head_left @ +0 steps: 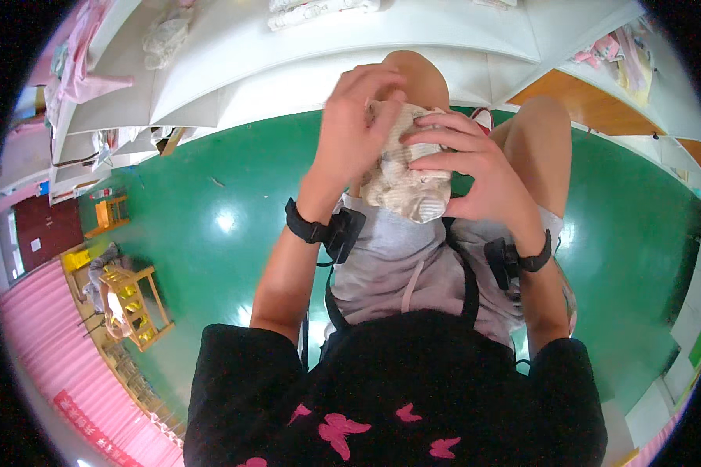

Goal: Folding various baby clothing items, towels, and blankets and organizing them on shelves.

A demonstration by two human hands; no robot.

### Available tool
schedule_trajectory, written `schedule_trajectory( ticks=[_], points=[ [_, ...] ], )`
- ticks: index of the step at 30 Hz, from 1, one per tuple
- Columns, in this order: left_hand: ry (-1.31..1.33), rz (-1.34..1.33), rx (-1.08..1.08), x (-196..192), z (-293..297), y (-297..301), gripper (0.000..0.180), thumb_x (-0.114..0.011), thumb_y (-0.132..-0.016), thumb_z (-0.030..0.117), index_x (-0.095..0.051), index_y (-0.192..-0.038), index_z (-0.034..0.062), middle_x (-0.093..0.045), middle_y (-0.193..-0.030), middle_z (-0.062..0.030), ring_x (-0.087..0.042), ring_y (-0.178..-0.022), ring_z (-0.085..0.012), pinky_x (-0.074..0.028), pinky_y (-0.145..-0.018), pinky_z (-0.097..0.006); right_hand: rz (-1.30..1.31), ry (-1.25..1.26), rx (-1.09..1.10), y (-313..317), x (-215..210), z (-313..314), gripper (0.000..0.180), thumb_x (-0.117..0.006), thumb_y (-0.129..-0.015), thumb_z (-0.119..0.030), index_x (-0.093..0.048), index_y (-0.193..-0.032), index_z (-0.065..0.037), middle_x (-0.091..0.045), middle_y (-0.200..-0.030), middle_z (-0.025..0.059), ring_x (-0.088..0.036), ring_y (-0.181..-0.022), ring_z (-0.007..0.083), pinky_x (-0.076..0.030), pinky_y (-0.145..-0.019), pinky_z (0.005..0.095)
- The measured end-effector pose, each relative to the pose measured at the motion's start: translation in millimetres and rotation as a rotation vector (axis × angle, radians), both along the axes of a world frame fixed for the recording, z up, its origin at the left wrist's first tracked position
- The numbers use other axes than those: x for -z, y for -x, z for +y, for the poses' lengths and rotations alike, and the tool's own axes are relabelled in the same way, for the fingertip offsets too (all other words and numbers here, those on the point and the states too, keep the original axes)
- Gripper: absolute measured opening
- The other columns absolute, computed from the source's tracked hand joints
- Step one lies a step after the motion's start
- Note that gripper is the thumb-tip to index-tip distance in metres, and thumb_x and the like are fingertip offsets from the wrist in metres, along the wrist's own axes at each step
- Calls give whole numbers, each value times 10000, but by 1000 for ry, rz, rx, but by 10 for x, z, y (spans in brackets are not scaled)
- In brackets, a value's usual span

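Note:
A bunched cream cloth (407, 175) with a faint pattern and ribbed-looking parts is held up over my lap. My right hand (479, 159) grips its right side, fingers curved across the front and thumb below. At its upper left edge, my left hand (360, 117) is closed on the cloth with bent fingers, slightly blurred. The folds hide what kind of piece it is. Each wrist carries a black strap with a small black device.
White shelves (319, 70) curve across in front of me, with folded cloth (323, 12) and a clear plastic bag (166, 39) on them. Pink cloth (93, 82) hangs at the far left. A wooden chair (142, 307) stands on the green floor (210, 226) near a pink curtain (47, 327).

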State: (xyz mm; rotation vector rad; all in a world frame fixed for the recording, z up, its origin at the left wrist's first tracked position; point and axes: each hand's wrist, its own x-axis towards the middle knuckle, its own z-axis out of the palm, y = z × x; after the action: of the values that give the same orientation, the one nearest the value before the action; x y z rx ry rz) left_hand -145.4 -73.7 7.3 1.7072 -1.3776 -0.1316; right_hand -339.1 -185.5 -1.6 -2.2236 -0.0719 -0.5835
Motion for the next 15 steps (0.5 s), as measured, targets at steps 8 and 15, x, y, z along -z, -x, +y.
schedule_trajectory(
  ticks=[8,15],
  points=[
    [-184,-85,91,69,24,18,387,-672,-923,92,-611,-1295,6,-543,-1429,-181,-536,-1292,-384,-468,-1074,-458,-16,-229,-59,144,106,-31,442,-882,-727,-250,-743,-1116,-93,-678,-1306,87,-549,-1324,315,-431,-1106,481],
    [-269,-200,92,-132,84,51,563,-839,-803,262,-622,-1268,31,-569,-1393,-176,-615,-1190,-369,-518,-975,-421,158,-787,346,72,329,101,511,-846,-846,-220,-599,-1262,-56,-688,-1068,74,-613,-1127,151,-531,-917,315]
  ],
)
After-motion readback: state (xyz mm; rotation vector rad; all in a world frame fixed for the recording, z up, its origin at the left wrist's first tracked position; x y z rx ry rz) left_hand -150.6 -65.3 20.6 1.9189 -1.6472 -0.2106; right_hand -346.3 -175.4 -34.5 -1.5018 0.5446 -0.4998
